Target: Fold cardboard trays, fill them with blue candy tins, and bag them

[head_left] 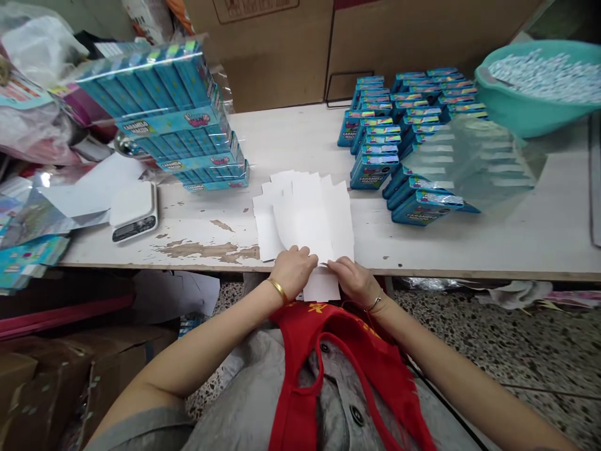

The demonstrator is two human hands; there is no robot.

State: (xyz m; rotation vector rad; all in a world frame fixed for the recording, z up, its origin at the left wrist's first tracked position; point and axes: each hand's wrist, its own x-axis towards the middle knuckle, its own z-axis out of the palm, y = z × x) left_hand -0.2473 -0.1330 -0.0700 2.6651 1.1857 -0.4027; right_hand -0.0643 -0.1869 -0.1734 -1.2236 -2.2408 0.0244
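Observation:
A die-cut piece of white card [307,216], with stepped edges at its far side, lies on the table and reaches over the front edge towards my body. My left hand [295,270], with a gold bangle at the wrist, has its fingers curled down onto the card's near left part. On the right, my right hand [353,282] pinches the card's near edge between thumb and fingers. A narrow flap of the card hangs between the two hands. Whether one sheet or several lie stacked there I cannot tell.
Wrapped packs of blue boxes [164,119] are stacked at the back left, beside a small white scale [135,213]. Rows of upright blue boxes [375,170] stand right of the card, partly under a clear plastic sheet [483,166]. A teal basin [530,113] holds small wrapped pieces.

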